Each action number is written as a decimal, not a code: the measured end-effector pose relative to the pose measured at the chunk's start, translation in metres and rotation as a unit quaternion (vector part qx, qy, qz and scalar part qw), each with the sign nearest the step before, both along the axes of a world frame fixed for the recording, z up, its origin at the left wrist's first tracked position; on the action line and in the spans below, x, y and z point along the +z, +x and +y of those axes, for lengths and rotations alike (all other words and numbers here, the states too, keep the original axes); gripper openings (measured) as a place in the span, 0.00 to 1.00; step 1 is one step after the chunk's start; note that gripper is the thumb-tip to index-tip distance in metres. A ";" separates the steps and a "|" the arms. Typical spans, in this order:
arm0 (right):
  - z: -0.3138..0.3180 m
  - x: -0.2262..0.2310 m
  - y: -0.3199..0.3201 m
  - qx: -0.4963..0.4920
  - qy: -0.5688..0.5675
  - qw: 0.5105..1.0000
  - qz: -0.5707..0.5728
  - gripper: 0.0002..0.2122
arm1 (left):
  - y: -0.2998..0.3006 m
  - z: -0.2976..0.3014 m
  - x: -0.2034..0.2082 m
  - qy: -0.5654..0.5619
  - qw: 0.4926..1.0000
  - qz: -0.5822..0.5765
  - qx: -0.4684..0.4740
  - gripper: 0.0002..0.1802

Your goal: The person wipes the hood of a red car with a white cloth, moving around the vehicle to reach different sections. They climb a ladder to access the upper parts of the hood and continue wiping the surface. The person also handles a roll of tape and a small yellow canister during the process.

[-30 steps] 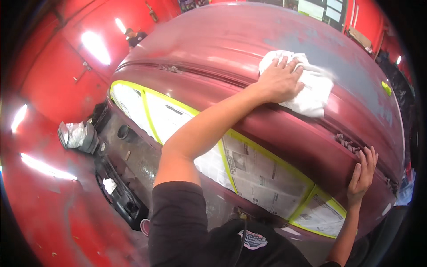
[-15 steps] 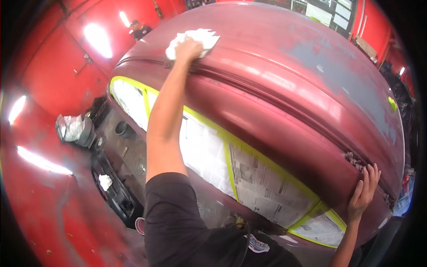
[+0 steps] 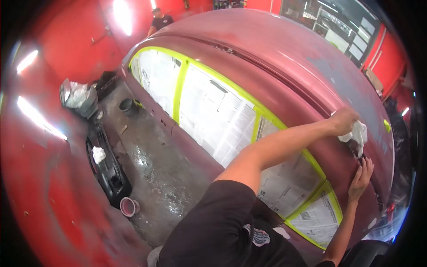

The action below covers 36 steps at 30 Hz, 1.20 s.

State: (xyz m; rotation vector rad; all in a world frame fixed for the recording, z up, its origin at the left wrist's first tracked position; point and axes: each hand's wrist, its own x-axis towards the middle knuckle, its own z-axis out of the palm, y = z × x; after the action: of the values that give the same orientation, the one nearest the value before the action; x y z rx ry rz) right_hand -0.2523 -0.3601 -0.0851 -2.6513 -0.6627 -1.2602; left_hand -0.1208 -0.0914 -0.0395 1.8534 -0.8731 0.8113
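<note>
My left hand point(image 3: 344, 121) is closed around a crumpled white cloth point(image 3: 358, 133), which touches the roof of a matte maroon car point(image 3: 240, 33) beside a long roof groove. Just nearer to me, my right hand point(image 3: 361, 180) rests on the roof edge with its fingers stretched out and holds nothing. My left forearm crosses over the side windows, which are covered with newspaper point(image 3: 222, 118) and edged with yellow-green masking tape point(image 3: 179, 91). Grey patches point(image 3: 351, 91) show on the roof near the cloth.
A black bumper point(image 3: 109, 164) lies on the wet floor at left, a white wad point(image 3: 98, 155) on it. Nearby stand a pinkish tub point(image 3: 129, 207), a dark bucket point(image 3: 127, 107) and a grey bin point(image 3: 80, 100). Another person point(image 3: 161, 21) stands beyond the car's far end.
My left hand has swept the cloth along the roof from the far left to the right, close to my right hand. The right hand stays on the roof edge. The view has shifted.
</note>
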 end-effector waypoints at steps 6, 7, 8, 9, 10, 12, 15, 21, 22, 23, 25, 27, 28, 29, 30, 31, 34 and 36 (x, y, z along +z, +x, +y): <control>-0.008 0.005 -0.012 -0.021 -0.053 0.998 0.004 0.17 | -0.098 0.121 0.029 -0.193 0.971 -0.078 0.116 0.20; -0.009 0.003 -0.012 -0.021 -0.047 0.999 0.006 0.17 | -0.102 0.137 0.020 -0.153 0.958 -0.160 0.183 0.20; -0.010 0.001 -0.009 -0.014 -0.043 0.999 0.008 0.17 | -0.104 0.153 0.009 -0.111 0.931 -0.238 0.254 0.21; -0.011 0.000 -0.006 -0.009 -0.040 0.999 0.010 0.17 | -0.102 0.162 -0.012 -0.056 0.927 -0.250 0.274 0.20; -0.009 -0.001 -0.003 0.002 -0.044 0.999 0.010 0.17 | -0.102 0.172 -0.038 0.003 0.919 -0.261 0.296 0.19; -0.012 -0.004 -0.002 0.003 -0.052 0.999 0.013 0.17 | -0.091 0.188 -0.050 0.042 0.925 -0.220 0.307 0.14; -0.007 0.000 -0.009 0.006 -0.048 0.999 0.022 0.17 | -0.060 0.246 -0.051 -0.005 0.936 -0.135 0.324 0.05; -0.001 0.001 -0.007 0.019 -0.035 0.999 0.010 0.17 | -0.025 0.348 -0.050 -0.111 0.860 -0.144 0.477 0.09; -0.002 0.002 -0.007 0.018 -0.032 0.999 0.009 0.17 | -0.026 0.341 -0.052 -0.156 0.866 -0.115 0.460 0.11; -0.002 0.002 -0.006 0.019 -0.030 0.999 0.009 0.17 | -0.030 0.337 -0.053 -0.199 0.870 -0.085 0.443 0.13; -0.004 0.003 -0.007 0.016 -0.029 0.999 0.007 0.17 | -0.046 0.328 -0.058 -0.256 0.886 -0.093 0.376 0.16; -0.010 0.003 -0.007 0.009 -0.032 0.999 0.009 0.17 | -0.069 0.333 -0.064 -0.293 0.883 -0.092 0.354 0.19; -0.010 0.004 -0.008 0.005 -0.036 0.999 0.008 0.17 | -0.079 0.353 -0.071 -0.313 0.872 -0.066 0.371 0.18; -0.010 0.005 -0.009 -0.001 -0.040 0.999 0.007 0.17 | -0.086 0.380 -0.082 -0.307 0.847 -0.025 0.433 0.19; -0.009 0.005 -0.009 -0.004 -0.043 0.999 0.009 0.17 | -0.094 0.411 -0.097 -0.269 0.817 0.051 0.508 0.22; -0.007 0.001 -0.006 -0.001 -0.044 0.999 0.012 0.17 | -0.095 0.462 -0.126 -0.193 0.805 0.132 0.545 0.25; -0.006 0.001 -0.002 -0.003 -0.049 0.999 0.016 0.17 | -0.094 0.526 -0.134 -0.111 0.764 0.240 0.589 0.34; -0.004 0.001 -0.003 -0.008 -0.057 0.998 0.021 0.17 | -0.086 0.530 -0.134 -0.080 0.767 0.266 0.578 0.39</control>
State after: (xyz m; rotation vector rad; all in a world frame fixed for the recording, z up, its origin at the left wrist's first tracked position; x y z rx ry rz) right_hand -0.2549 -0.3639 -0.0839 -2.7714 -0.7304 -1.2024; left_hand -0.2067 0.4383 -0.1737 2.1948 0.8157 0.9025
